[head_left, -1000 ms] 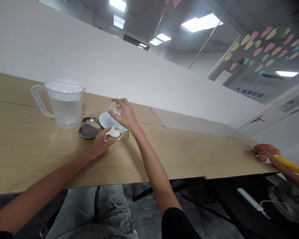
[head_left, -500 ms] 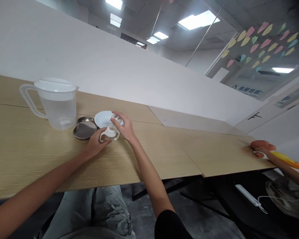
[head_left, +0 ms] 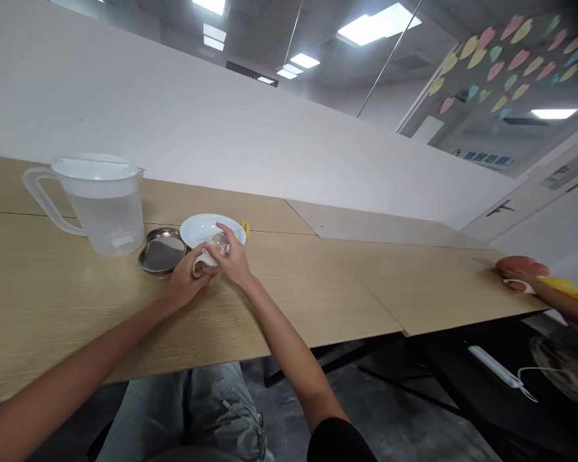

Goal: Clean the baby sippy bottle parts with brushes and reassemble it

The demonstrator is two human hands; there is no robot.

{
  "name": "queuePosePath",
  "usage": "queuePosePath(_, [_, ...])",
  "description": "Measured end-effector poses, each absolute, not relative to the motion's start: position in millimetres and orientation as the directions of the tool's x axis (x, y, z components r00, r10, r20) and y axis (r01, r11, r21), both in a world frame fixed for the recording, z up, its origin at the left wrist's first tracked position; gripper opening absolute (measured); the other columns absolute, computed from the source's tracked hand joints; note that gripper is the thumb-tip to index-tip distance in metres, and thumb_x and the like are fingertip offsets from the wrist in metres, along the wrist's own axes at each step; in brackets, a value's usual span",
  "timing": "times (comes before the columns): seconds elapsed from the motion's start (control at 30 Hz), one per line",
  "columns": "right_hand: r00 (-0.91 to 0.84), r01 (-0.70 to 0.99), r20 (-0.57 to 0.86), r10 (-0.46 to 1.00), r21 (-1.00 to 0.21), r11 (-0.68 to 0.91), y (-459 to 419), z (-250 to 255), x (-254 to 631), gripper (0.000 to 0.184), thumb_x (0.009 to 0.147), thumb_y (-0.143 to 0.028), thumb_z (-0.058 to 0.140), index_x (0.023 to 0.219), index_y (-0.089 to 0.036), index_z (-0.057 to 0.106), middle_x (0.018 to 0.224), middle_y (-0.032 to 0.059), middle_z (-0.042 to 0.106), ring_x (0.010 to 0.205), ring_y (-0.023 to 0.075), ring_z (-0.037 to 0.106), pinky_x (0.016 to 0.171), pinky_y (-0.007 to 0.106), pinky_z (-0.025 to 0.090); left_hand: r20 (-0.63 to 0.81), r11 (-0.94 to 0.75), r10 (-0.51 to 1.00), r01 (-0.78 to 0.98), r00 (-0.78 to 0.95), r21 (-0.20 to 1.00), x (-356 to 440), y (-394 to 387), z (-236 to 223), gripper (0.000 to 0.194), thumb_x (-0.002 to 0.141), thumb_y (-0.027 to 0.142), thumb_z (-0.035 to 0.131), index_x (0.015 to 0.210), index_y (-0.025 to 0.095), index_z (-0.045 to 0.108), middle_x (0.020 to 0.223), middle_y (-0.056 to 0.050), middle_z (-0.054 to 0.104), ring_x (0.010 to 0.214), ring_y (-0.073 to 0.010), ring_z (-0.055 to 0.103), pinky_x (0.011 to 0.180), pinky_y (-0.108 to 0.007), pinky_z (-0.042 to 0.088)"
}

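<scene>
A baby bottle [head_left: 203, 259] with white side handles is held low over the table by my left hand [head_left: 185, 277], its fingers wrapped round the body and handle. My right hand [head_left: 231, 256] grips the clear domed cap [head_left: 218, 241] at the top of the bottle. Whether the cap is seated or loose I cannot tell, as the fingers cover the joint. Just behind the hands lies a white plate [head_left: 196, 226], with a small yellow thing [head_left: 245, 228] at its right edge. To the left sits a round shallow metal tray [head_left: 162, 251].
A translucent pitcher [head_left: 106, 212] with a white lid stands at the left, partly filled with clear liquid. A white partition [head_left: 250, 147] runs along the table's back. At far right a co-worker's hand [head_left: 515, 277] touches a reddish object [head_left: 523, 264].
My right hand has come down with the clear cap, closer to the bottle and my left hand. More of the plate and the yellow thing now shows. The view has shifted slightly.
</scene>
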State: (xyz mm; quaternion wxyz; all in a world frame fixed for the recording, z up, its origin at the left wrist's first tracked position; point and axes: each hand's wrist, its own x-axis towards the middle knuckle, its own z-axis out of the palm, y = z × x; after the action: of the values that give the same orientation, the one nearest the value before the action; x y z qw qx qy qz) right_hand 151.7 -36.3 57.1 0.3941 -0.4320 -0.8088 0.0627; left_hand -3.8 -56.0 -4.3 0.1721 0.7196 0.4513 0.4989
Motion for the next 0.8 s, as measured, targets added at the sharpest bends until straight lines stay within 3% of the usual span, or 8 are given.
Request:
queuePosePath(0.17, [-0.272,0.680,0.578,0.770,-0.451,0.579,-38,43,147,0.048,0.100,-0.036,0.036,0.141,-0.012,0.033,0.138,0.0154,0.052,0.126,0.0180,0.050,0.101,0.027,0.040,0.627,-0.600,0.766,0.511,0.143,0.616,-6,-55,-8,0.069,0.084,0.059,0.057,0.138,0.017,0.046,0.127,-0.014,0.061,0.116,-0.0285,0.057,0.102,-0.044,0.043])
queuePosePath(0.53, [-0.223,0.744,0.582,0.782,-0.417,0.522,-33,37,140,0.046,0.099,-0.034,0.039,0.139,-0.011,0.036,0.140,0.0158,0.049,0.131,0.0174,0.045,0.105,0.026,0.037,0.629,-0.587,0.765,0.549,0.135,0.595,-8,-51,-10,0.071,0.083,0.066,0.053,0.132,0.015,0.051,0.119,-0.014,0.064,0.103,-0.0276,0.062,0.094,-0.042,0.047])
queuePosePath(0.8, [-0.135,0.427,0.776,0.616,-0.516,0.743,-10,18,140,0.061,0.093,-0.065,0.037,0.128,-0.016,0.045,0.123,0.0163,0.059,0.118,0.0268,0.055,0.101,0.042,0.044,0.645,-0.581,0.752,0.602,0.138,0.548,-8,-52,-8,0.076,0.084,0.070,0.048,0.131,0.011,0.052,0.103,-0.013,0.068,0.089,-0.0242,0.063,0.086,-0.038,0.050])
